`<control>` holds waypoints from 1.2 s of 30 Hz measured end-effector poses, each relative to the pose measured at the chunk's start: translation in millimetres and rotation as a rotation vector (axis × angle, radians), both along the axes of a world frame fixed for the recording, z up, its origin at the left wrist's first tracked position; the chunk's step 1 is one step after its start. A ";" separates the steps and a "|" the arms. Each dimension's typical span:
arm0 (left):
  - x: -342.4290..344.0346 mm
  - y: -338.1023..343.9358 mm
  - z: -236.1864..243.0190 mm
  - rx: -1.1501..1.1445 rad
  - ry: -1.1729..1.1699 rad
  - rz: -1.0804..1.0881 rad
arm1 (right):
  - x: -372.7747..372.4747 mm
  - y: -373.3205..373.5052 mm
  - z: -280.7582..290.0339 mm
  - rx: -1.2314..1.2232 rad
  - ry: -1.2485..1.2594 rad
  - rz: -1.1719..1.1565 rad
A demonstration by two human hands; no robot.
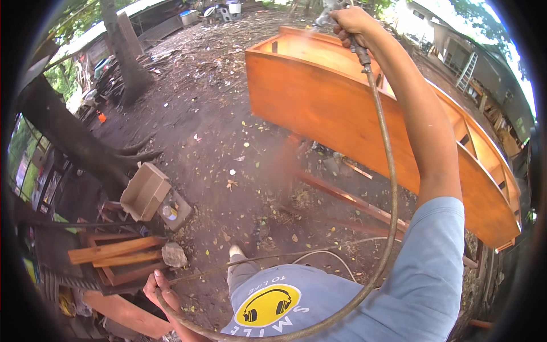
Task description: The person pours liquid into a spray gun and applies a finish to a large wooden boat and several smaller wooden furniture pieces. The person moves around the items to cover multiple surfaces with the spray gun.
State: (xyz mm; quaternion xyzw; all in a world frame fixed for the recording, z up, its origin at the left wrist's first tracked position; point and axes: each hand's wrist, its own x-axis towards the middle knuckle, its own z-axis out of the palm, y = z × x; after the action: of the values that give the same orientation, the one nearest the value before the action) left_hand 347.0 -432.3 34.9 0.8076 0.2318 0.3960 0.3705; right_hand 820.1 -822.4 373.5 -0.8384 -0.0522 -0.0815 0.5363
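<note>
My right hand [354, 25] is raised at the far end of my stretched arm, its fingers wrapped round the handle of a metal spray gun [329, 11]. A faint mist shows at the nozzle, over the near corner of a long orange-brown wooden cabinet [319, 85] that lies with its open compartments upward. From the gun a brown hose [388, 159] hangs down and loops across my front. At lower left my left hand [160, 288] is closed round that same hose, which runs on behind it.
Red-brown rails [347, 199] of a stand sit beneath the cabinet. To the left are a cardboard box [147, 191], a stone [174, 255], wooden frames and boards [122, 251], and a tree trunk [74, 131] with spreading roots. A thin hose [336, 259] trails over the leaf-strewn ground.
</note>
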 end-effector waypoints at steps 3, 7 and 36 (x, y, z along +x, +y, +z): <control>64.6 43.6 -12.3 -0.027 -0.014 -0.069 | 54.0 40.5 -5.3 0.012 -0.015 0.056; 150.7 107.0 -23.0 -0.148 -0.039 -0.185 | 75.8 105.4 -11.9 -0.041 -0.026 0.020; 459.3 149.0 -10.9 0.087 0.176 -0.723 | 169.1 -46.7 31.9 -0.722 -0.234 -0.623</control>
State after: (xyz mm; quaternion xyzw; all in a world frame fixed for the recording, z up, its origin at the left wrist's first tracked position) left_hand 806.3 -283.3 24.0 0.8832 -0.0543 0.1783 0.4304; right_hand 989.1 -869.1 405.4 -0.9318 0.1163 -0.3087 0.1518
